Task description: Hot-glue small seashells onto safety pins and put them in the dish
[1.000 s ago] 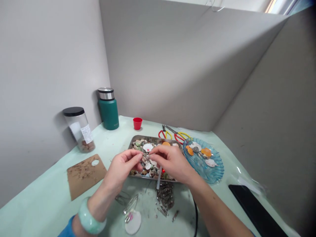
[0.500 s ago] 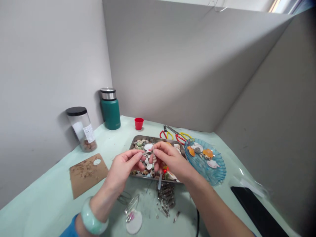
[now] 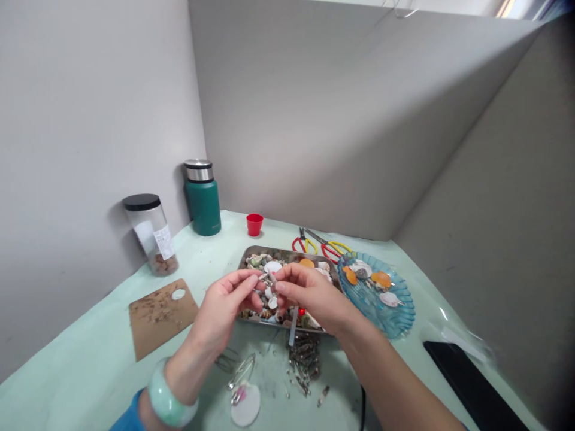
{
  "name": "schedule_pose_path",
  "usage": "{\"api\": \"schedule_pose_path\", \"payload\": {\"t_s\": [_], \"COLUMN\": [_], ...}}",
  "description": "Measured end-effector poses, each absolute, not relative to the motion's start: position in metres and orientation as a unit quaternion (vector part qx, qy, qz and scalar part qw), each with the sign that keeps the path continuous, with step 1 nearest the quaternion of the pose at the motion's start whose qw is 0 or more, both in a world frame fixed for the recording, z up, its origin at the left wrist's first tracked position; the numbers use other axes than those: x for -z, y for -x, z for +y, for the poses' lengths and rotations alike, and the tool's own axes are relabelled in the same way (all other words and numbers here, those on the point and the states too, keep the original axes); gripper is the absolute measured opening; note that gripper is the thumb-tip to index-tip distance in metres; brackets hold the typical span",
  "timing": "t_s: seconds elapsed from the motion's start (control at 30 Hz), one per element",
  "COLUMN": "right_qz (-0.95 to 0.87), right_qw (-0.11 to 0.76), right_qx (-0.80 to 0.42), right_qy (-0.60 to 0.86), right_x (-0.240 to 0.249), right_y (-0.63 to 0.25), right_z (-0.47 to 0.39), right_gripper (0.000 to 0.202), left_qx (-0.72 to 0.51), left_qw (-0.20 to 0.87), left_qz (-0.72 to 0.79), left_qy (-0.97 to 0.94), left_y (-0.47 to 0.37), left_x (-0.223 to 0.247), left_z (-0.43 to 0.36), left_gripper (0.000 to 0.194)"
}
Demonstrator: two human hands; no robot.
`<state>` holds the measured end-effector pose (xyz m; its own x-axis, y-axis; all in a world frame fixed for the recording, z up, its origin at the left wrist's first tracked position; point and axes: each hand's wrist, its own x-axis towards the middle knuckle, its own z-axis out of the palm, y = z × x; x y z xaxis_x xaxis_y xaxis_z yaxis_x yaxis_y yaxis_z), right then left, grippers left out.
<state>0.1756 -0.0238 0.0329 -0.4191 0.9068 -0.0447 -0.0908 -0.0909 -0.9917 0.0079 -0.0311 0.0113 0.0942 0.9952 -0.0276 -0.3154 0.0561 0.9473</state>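
Note:
My left hand [image 3: 229, 299] is closed, pinching a small silvery metal piece [image 3: 263, 276], perhaps a pin, between thumb and forefinger. Facing it, my right hand [image 3: 309, 293] pinches a small pale piece [image 3: 272, 278], partly hidden by the fingers; its kind is unclear. Both hands hover over a metal tray [image 3: 260, 323] filled with seashells and a few orange and red pieces. A narrow translucent strip [image 3: 293, 328] shows at the tray's front edge. In front lie a pile of small metal pins [image 3: 305, 359], larger safety pins [image 3: 242, 371] and a white disc [image 3: 247, 410].
To the right stands a blue plate [image 3: 406, 317] with shells, beside a black flat object [image 3: 471, 383]. Scissors [image 3: 335, 248], a red cup [image 3: 254, 225] and a green flask [image 3: 203, 206] stand behind. A lidded jar [image 3: 155, 239] and a brown board [image 3: 157, 329] are at left.
The right fingers have shifted slightly, and the pale piece they hold has tilted toward the left hand's metal piece. The whole view has moved a little.

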Motion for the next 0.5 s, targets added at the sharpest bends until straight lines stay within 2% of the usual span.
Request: {"api": "schedule_pose_path", "payload": {"t_s": [0.27, 0.5], "right_qz": [-0.602, -0.618], "right_qw": [0.371, 0.359], "right_qx": [-0.557, -0.529], "right_qy": [0.436, 0.457], "right_x": [-0.029, -0.020], "right_y": [-0.171, -0.168], "right_z": [-0.023, -0.022], "right_gripper": [0.011, 0.014], "left_qx": [-0.529, -0.510], "left_qw": [0.573, 0.576], "left_qz": [0.432, 0.439], "left_qy": [-0.453, -0.463], "left_y": [-0.010, -0.010], "left_x": [-0.008, -0.007], "left_z": [-0.032, -0.033], "left_gripper": [0.026, 0.028]}}
